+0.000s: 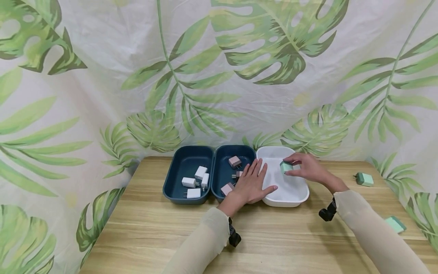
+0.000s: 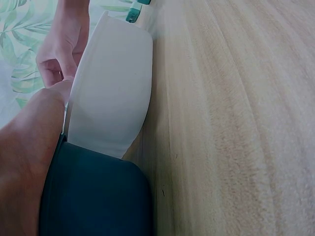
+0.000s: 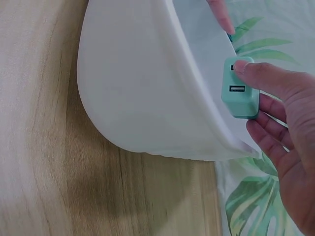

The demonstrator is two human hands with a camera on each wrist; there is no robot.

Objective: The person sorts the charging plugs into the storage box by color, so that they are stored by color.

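Observation:
My right hand pinches a mint-green USB charger between thumb and fingers, over the white bin. Two USB ports on the charger face the right wrist camera. My left hand lies with straight, spread fingers across the adjoining rims of the white bin and the middle dark blue bin. Inside that blue bin are pink chargers, partly hidden by the left hand. The left dark blue bin holds several white chargers.
The three bins stand side by side at the back of the wooden table, close to a leaf-print cloth. One green charger lies at the table's right; more green shows beside the right sleeve.

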